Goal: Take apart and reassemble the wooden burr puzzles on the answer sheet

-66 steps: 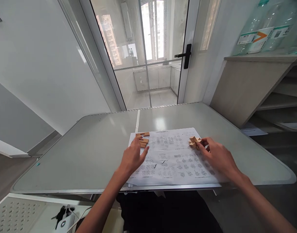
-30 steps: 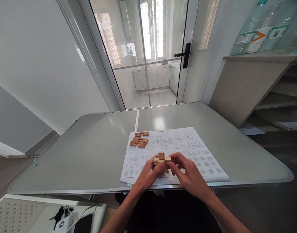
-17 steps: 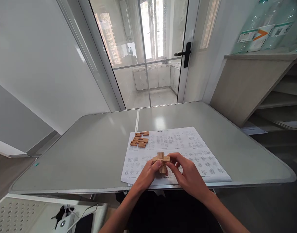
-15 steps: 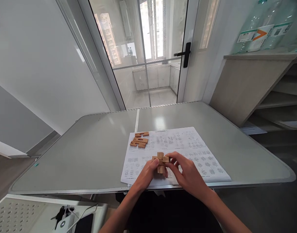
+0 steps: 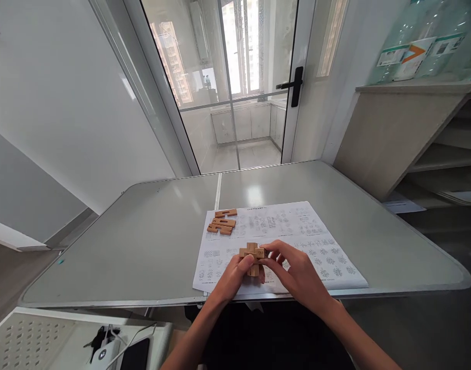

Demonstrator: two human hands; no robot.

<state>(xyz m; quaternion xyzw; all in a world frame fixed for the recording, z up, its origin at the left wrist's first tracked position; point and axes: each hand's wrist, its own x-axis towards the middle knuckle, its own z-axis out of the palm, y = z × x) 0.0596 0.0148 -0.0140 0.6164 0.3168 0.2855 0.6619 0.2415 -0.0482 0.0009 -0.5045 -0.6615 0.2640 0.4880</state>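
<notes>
A partly interlocked wooden burr puzzle is held above the printed sheet, its light brown bars crossing one another. My left hand grips it from the left, thumb pressed over its middle and fingers curled beneath. With thumb and index finger, my right hand pinches the end of the bar that sticks out to the right. Beyond my hands, several notched wooden puzzle pieces lie on the upper left part of the sheet. The puzzle's underside is hidden by my hands.
The white sheet carries rows of small line diagrams. It lies on a grey-green table with a raised rim. At lower left, a white tray holds a phone, a cable and keys. Shelves with bottles stand at right.
The bar pinched by my right hand has shifted slightly to the left, further into the puzzle. The puzzle is turned a little, and the loose pieces lie where they were.
</notes>
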